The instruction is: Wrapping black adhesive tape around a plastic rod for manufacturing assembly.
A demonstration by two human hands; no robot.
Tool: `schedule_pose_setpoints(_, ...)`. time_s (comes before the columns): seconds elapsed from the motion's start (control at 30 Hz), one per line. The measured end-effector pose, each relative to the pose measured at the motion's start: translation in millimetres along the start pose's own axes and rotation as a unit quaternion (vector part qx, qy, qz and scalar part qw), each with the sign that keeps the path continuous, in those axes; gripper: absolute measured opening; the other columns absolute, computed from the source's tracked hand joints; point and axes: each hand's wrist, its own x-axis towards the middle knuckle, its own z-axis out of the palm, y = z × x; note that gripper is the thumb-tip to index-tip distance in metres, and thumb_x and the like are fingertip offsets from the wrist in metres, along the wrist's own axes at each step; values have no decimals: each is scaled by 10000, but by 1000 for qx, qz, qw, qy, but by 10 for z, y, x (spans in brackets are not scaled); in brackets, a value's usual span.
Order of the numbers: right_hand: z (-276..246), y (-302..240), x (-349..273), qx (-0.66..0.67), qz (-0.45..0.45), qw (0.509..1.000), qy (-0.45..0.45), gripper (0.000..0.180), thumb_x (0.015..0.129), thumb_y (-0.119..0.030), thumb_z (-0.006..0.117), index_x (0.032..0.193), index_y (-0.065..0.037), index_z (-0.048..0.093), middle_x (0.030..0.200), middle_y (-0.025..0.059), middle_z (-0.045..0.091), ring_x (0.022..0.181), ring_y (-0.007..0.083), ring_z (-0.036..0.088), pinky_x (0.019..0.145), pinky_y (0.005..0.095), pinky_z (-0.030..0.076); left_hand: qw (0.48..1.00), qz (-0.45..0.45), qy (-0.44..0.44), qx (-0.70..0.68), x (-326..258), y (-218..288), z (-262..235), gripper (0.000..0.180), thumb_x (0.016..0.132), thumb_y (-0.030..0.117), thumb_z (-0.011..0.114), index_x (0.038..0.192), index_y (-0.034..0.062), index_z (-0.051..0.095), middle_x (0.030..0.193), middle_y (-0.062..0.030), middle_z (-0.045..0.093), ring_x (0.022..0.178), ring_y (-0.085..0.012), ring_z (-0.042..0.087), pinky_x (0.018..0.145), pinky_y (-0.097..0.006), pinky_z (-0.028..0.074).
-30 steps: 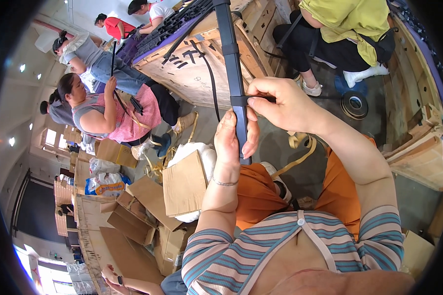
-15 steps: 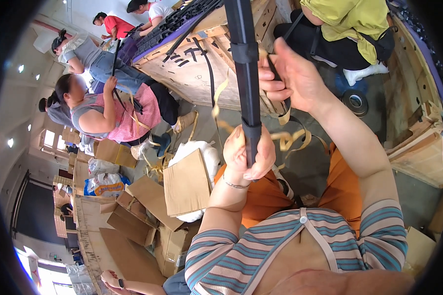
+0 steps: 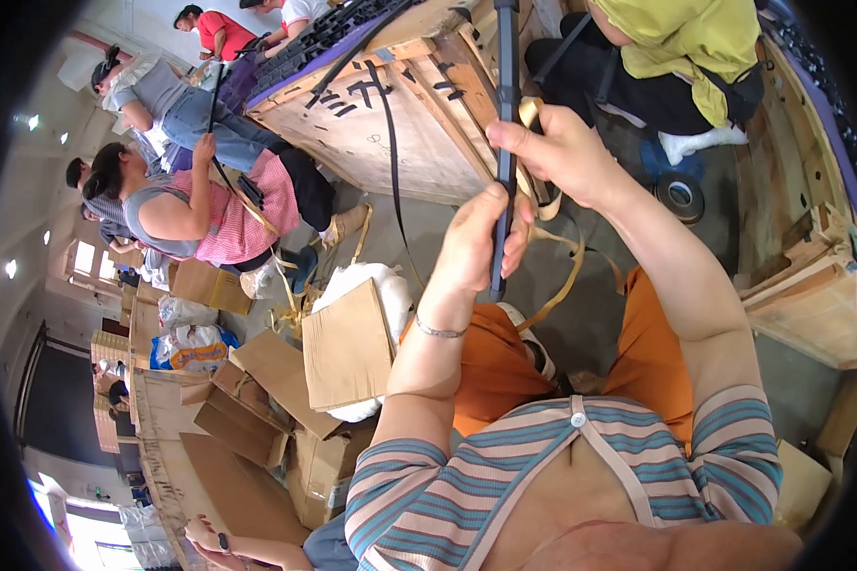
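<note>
A long, thin black bar [image 3: 508,57] with darker bands around it stands upright in front of me. My left hand [image 3: 481,236] is closed round its lower part, the thumb lying along it; the lower end shows below the fingers. Higher up, my right hand [image 3: 567,157] presses its thumb against the bar. A tan ribbon-like strip [image 3: 574,271] runs through the right fingers, loops beside them and hangs down over my orange trousers. How the curled right fingers grip the strip is partly hidden.
A wooden crate [image 3: 338,152] stands ahead, black strips on its top. Another wooden crate [image 3: 800,285] is at the right. A black tape roll [image 3: 681,197] lies on the floor near a person in yellow [image 3: 681,38]. Cardboard boxes [image 3: 257,381] pile up at left; a person [image 3: 176,205] sits beyond.
The bar has shifted slightly right and now appears farther from me. My right hand has closed from spread fingers to a grip, its thumb on the bar. My left hand has moved up and away.
</note>
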Motion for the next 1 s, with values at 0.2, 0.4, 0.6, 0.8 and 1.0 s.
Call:
schedule_pose_setpoints(0.2,-26,68,-57,-90,-12,996,15,360,836,-360,603,818,-1,580,623,-44,466,587,37,388,508,212,335,987,23,109,118,46,-186,108,379,910,388,430,712,65,432,443,13,373,315,-68,302,305,-208,243)
schedule_pose_setpoints(0.4,-51,116,-68,-81,19,996,17,361,817,-359,633,890,-8,587,679,-20,523,633,36,440,552,204,378,970,35,186,152,97,-291,156,301,884,297,488,702,58,475,456,34,404,335,-50,346,317,-209,265)
schedule_pose_setpoints(0.6,-223,267,-26,-40,-22,999,7,319,807,-246,666,950,23,570,830,30,589,796,62,531,692,213,451,934,80,289,194,139,-235,6,242,835,221,595,683,45,531,500,48,446,423,-25,367,380,-201,284)
schedule_pose_setpoints(0.8,-443,376,-117,-161,108,980,-35,206,815,-196,657,868,-22,560,756,-15,546,702,30,475,617,197,405,831,144,404,354,220,41,-526,176,730,138,644,671,-3,556,532,27,484,494,-39,406,448,-219,340)
schedule_pose_setpoints(1.0,-522,316,-209,-184,133,974,-27,235,808,-216,650,867,-5,565,761,22,565,696,60,489,630,226,414,855,135,389,314,358,478,-878,99,707,70,567,771,-2,545,548,7,492,476,-56,442,443,-209,346)
